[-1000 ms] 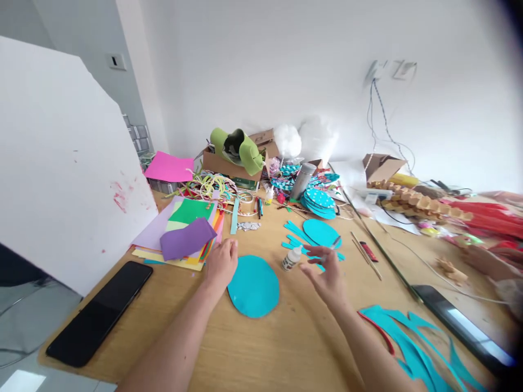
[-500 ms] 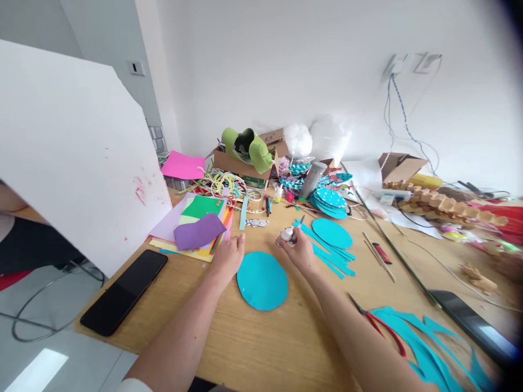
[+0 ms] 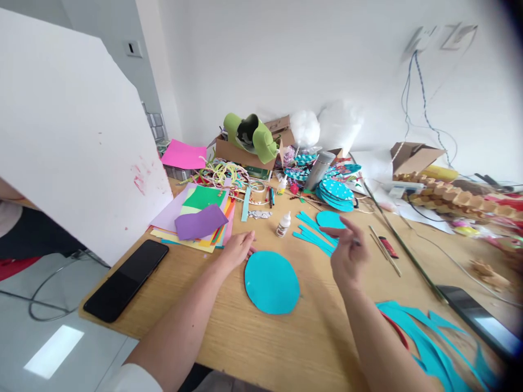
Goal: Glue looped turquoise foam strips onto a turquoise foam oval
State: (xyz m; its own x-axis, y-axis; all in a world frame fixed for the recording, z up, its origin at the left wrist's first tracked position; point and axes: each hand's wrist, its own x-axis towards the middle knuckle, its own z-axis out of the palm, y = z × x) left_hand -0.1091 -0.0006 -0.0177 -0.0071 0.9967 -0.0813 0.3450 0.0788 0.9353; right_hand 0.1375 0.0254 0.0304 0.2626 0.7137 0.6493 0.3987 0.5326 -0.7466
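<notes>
A round blue disc [image 3: 272, 282] lies flat on the table. My left hand [image 3: 236, 251] rests at its upper left edge, fingers stretched out and holding nothing. To the right of the disc, my right hand [image 3: 350, 253] is raised above the table with its fingers bent. A small greyish thing shows between those fingers, too little of it to name. Between my hands, a white glue bottle [image 3: 283, 225] stands upright with its nozzle up. Behind my right hand lie blue strips [image 3: 314, 234] and another blue disc [image 3: 329, 219], partly hidden.
Coloured sheets [image 3: 200, 222] are stacked at the left, near a black phone [image 3: 126, 280]. Blue scraps [image 3: 429, 337] lie front right, over red-handled scissors [image 3: 395, 326] mostly hidden by my arm. A metal flask [image 3: 319, 170] leans among craft pieces. A white board [image 3: 81, 130] rises at the left.
My right hand has let go of the glue bottle, which now stands on the table, and has moved right and up. The left hand stays near the disc. The view has shifted slightly.
</notes>
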